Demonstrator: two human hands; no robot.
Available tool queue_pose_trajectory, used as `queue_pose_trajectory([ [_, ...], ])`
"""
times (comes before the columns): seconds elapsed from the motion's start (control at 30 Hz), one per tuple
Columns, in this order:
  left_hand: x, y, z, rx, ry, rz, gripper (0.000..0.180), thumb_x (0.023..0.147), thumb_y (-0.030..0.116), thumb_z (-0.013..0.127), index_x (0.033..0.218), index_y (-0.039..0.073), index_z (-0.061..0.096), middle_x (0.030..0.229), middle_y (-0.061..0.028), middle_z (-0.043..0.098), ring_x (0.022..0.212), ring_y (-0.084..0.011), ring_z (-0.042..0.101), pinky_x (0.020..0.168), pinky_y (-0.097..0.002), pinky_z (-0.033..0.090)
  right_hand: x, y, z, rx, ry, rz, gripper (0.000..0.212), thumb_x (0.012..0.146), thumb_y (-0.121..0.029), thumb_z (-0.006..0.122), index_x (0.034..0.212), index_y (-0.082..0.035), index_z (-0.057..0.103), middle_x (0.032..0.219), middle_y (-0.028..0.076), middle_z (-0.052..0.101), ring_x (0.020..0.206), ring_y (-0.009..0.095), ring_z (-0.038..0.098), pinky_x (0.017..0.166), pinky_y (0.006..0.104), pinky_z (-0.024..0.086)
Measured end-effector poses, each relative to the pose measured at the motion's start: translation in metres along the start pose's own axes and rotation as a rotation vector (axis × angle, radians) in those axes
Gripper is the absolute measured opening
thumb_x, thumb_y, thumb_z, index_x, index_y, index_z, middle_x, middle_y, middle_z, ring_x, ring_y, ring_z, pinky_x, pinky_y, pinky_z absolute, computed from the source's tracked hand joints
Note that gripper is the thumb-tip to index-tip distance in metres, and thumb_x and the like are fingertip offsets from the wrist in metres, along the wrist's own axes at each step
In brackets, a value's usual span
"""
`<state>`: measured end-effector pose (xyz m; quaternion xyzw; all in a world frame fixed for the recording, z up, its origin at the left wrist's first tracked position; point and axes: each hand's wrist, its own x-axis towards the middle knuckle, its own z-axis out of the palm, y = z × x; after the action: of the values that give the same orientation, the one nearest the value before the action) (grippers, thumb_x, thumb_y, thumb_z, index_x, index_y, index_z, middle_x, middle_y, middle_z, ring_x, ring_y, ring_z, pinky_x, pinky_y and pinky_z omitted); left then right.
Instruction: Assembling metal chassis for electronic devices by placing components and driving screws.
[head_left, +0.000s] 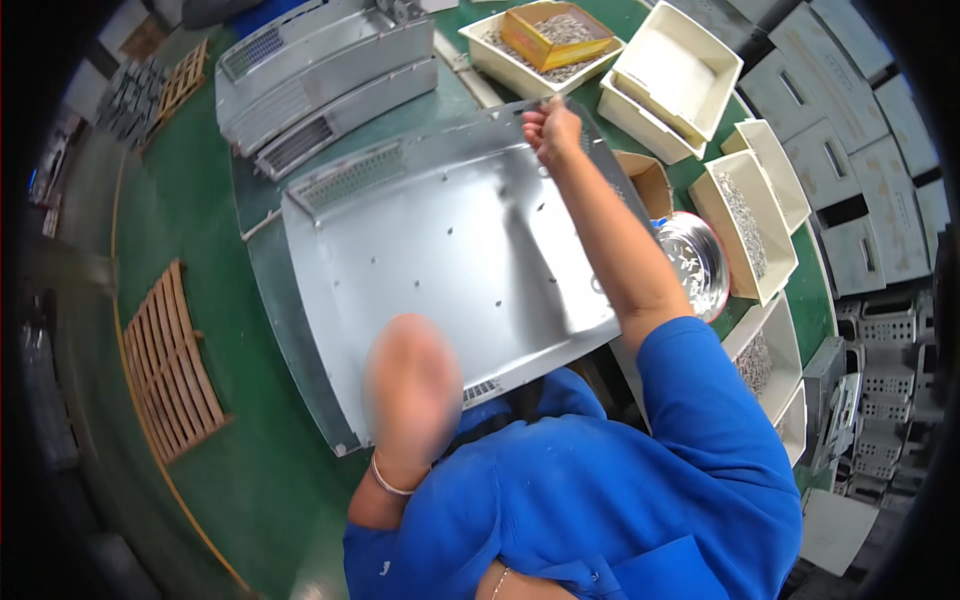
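Observation:
A large shallow sheet-metal casing (400, 240) lies in front of me, with perforated patches along its left and near sides and several small dark studs on its floor. My right hand (553, 132) reaches to its far right corner; the fingers are curled closed by the rim, and anything small between them is hidden. Over the near left part of the casing is my left hand (412, 385), smeared by blur so that its fingers do not show. To the right of the casing stands a round shiny metal bowl (697, 265) with small pale pieces in it.
Similar casings (330, 85) are stacked at the far left. Cream bins (672, 75) line the far and right sides, several holding small metal parts; a yellow box (555, 35) sits in one. A wooden pallet (172, 365) lies on the green floor at left.

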<state>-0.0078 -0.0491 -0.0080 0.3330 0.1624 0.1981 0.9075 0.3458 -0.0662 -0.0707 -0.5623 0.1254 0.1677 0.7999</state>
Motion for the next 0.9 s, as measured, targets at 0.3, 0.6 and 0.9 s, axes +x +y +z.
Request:
queue_pose_trajectory([
  [0.3, -0.001, 0.011, -0.013, -0.296, -0.254, -0.151, 0.041, 0.091, 0.038, 0.038, 0.099, 0.000, 0.052, 0.054, -0.0022, 0.049, 0.032, -0.0049, 0.027, 0.031, -0.0189, 0.021, -0.160, -0.021, -0.001, -0.429, -1.116, 0.325, 0.013, 0.076, -0.013, 0.056, 0.087, -0.008, 0.061, 0.063, -0.004, 0.049, 0.051, 0.004, 0.039, 0.043, 0.0184, 0.029],
  [0.6, -0.006, 0.011, -0.011, -0.133, -0.087, -0.165, 0.045, 0.088, 0.042, 0.043, 0.089, -0.001, 0.057, 0.052, -0.0052, 0.052, 0.032, -0.0058, 0.030, 0.032, -0.0191, 0.024, -0.222, -0.026, 0.009, -0.822, -1.634, -0.209, 0.018, 0.077, -0.017, 0.064, 0.090, -0.004, 0.064, 0.081, 0.006, 0.058, 0.077, 0.015, 0.054, 0.066, 0.0259, 0.043],
  [0.9, -0.006, 0.017, 0.003, -0.011, 0.080, -0.131, 0.042, 0.090, 0.041, 0.039, 0.090, 0.001, 0.051, 0.053, 0.0006, 0.044, 0.036, -0.0031, 0.026, 0.033, -0.0173, 0.019, -0.220, -0.005, 0.009, -0.397, -1.377, 0.155, 0.011, 0.083, -0.015, 0.055, 0.084, -0.004, 0.057, 0.085, 0.007, 0.060, 0.073, 0.017, 0.060, 0.072, 0.0285, 0.046],
])
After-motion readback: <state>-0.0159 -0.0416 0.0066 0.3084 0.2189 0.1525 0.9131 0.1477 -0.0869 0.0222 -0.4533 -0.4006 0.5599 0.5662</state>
